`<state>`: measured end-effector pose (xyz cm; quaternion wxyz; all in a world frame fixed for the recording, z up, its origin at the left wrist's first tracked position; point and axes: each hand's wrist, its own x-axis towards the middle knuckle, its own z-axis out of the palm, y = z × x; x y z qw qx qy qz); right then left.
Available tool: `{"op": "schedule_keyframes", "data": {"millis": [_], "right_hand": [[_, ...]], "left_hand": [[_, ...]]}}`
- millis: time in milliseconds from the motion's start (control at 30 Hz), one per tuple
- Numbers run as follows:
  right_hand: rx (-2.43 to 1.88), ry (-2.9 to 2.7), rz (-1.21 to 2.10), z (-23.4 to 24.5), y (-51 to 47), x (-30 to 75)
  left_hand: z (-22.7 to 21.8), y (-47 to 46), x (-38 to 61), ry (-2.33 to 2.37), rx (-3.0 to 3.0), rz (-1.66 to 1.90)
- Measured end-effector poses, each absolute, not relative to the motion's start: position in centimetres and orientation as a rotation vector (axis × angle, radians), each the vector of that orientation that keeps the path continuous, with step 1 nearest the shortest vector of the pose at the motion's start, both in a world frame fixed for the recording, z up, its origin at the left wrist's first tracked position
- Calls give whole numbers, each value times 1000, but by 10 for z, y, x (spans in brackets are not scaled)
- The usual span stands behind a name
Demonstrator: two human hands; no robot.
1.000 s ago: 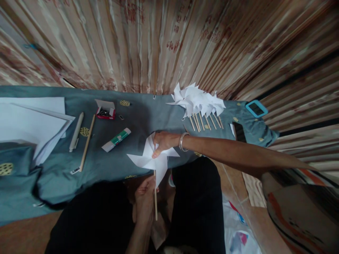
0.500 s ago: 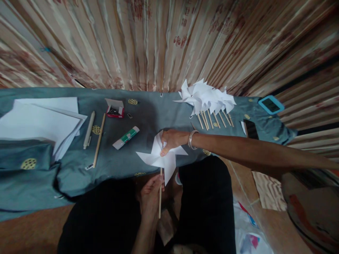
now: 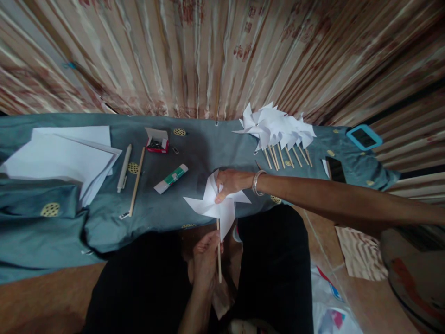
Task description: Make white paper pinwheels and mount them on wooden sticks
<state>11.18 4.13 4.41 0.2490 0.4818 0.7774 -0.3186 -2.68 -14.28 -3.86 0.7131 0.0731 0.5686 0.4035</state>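
The white paper pinwheel [image 3: 217, 208] is lying over the near edge of the grey-blue cloth [image 3: 146, 218], between the two hands. The right hand [image 3: 231, 182] is pinching its centre shut. The left hand [image 3: 206, 255], just below, is gripping the wooden stick [image 3: 219, 260] under it. Wheel and stick seem to be getting joined, which is asking for a steady stick. A glue stick [image 3: 171, 178] is lying left of the right hand, with bare cloth between. Finished pinwheels [image 3: 278, 130] are crowding the far edge beyond it.
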Motion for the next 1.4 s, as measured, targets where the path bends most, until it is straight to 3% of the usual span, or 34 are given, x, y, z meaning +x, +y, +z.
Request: {"op": "schedule_keyframes", "data": {"millis": [1400], "right_hand": [[1328, 2106, -848, 42, 40, 109]], "left_hand": [[-48, -144, -16, 1236, 243, 863]]}}
